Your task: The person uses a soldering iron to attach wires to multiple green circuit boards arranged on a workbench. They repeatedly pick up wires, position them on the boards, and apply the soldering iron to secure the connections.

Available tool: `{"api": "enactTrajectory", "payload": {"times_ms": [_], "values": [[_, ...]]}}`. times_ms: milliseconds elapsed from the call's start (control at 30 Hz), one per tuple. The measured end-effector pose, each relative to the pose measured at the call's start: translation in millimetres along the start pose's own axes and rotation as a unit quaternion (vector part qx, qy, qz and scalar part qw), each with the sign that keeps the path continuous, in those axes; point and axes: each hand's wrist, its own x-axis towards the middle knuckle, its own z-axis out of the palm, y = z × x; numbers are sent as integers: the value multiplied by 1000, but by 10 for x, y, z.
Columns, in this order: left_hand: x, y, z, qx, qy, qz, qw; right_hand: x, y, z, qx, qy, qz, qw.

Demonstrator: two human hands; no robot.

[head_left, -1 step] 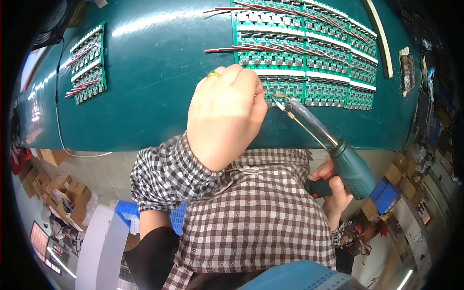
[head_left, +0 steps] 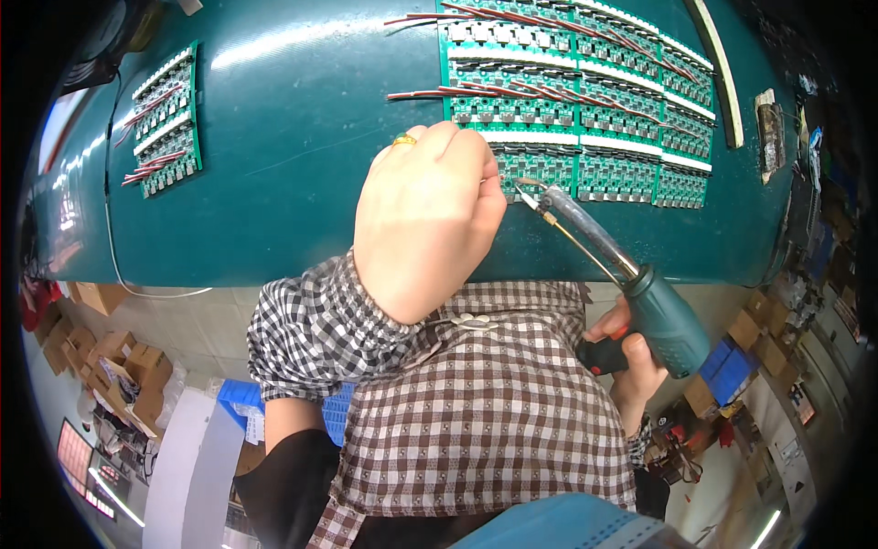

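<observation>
The boards (head_left: 617, 169) are flat, rigid, green sheets, laid edge to edge in a block on the far right part of the counter (head_left: 293, 210). Glossy white strips cross them in rows, between bands of small silvery metal parts and dark pins. Thin, flexible wires (head_left: 512, 90), red, dark and whitish, lie across two of the rows, some ends trailing past the left edge. A smaller group of boards (head_left: 166, 119), with wires of its own, lies well apart to the left. The counter is smooth, dark green and shiny under the light.

The nearest row of boards lies just beyond the left hand (head_left: 430, 210), whose knuckles overlap its left end. That hand is bunched, palm down, thumb and forefinger drawn close together; whether they pinch something I cannot tell. A yellow ring (head_left: 403, 140) circles one finger. The right hand (head_left: 633, 357), nearer the body, is wrapped around the handle of a soldering gun (head_left: 672, 325) with a green plastic body, a metal barrel and a slim tube. Its pointed tip is at that same row, beside the left thumb; contact is unclear. A gathered, checked sleeve (head_left: 320, 320) covers the left wrist.
</observation>
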Motion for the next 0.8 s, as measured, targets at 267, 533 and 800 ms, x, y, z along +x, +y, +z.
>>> {"api": "enactTrajectory", "payload": {"times_ms": [267, 533, 800], "values": [[-10, -19, 11, -15, 6, -5, 1000, 10, -4, 17, -1, 1, 2, 1000], [12, -13, -11, -20, 0, -1, 1000, 1, -29, 43, -10, 0, 0, 1000], [15, -7, -3, -28, 3, -5, 1000, 11, -29, 43, -33, -17, -11, 999]]}}
